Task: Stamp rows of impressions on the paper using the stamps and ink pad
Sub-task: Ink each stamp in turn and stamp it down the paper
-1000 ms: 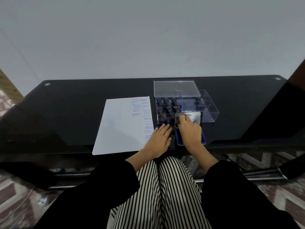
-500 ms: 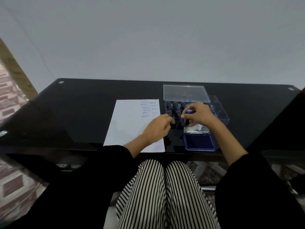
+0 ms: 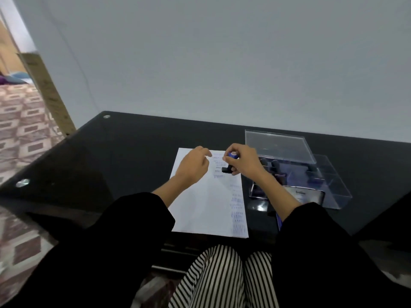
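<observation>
Head view: right hand (image 3: 245,163) fingers pinch a stamp (image 3: 232,155) over the paper (image 3: 200,207); left hand (image 3: 193,168) fingers hang loosely curled, empty. Impressions line only the right edge, so most rows likely remain.

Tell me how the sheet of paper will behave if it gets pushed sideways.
The paper is one thin sheet lying flat, so probably floppy and light. On the glossy black table it would likely slide easily. The left hand near its top may be steadying it; contact is unclear.
</observation>
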Action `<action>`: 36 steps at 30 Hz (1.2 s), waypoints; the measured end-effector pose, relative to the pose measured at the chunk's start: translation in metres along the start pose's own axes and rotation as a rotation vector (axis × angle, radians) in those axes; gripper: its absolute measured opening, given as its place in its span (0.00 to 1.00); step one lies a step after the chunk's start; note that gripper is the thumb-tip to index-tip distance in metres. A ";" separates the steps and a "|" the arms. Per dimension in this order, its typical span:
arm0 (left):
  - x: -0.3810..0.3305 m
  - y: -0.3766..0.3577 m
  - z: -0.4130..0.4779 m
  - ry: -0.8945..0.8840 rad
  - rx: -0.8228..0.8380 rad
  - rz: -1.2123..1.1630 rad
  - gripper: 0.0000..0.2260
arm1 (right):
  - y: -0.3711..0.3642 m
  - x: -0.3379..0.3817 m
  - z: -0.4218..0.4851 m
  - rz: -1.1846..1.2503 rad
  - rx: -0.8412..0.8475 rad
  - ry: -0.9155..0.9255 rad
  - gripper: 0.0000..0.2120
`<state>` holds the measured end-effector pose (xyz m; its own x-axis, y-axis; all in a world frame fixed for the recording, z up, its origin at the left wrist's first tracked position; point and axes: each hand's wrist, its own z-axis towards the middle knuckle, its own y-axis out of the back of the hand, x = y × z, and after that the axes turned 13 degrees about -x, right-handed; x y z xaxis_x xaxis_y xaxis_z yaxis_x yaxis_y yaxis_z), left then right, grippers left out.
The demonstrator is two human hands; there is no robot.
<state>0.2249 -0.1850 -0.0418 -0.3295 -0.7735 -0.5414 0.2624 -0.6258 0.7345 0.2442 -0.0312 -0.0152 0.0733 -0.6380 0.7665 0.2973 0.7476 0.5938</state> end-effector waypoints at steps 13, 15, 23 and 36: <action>0.045 -0.059 -0.001 -0.029 0.153 0.242 0.20 | -0.059 -0.036 0.003 -0.118 0.039 0.090 0.04; 0.048 -0.061 -0.004 -0.025 0.184 0.261 0.21 | -0.062 -0.039 0.001 -0.125 0.023 0.084 0.06; 0.056 -0.071 -0.011 -0.056 0.189 0.346 0.22 | -0.072 -0.042 -0.016 -0.202 -0.040 0.176 0.05; 0.055 -0.071 -0.011 -0.060 0.196 0.354 0.22 | -0.078 -0.037 -0.019 -0.300 -0.098 0.198 0.05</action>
<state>0.1984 -0.1839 -0.1284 -0.3033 -0.9270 -0.2204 0.1935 -0.2864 0.9384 0.2361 -0.0689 -0.0941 0.1491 -0.8567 0.4938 0.4229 0.5067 0.7513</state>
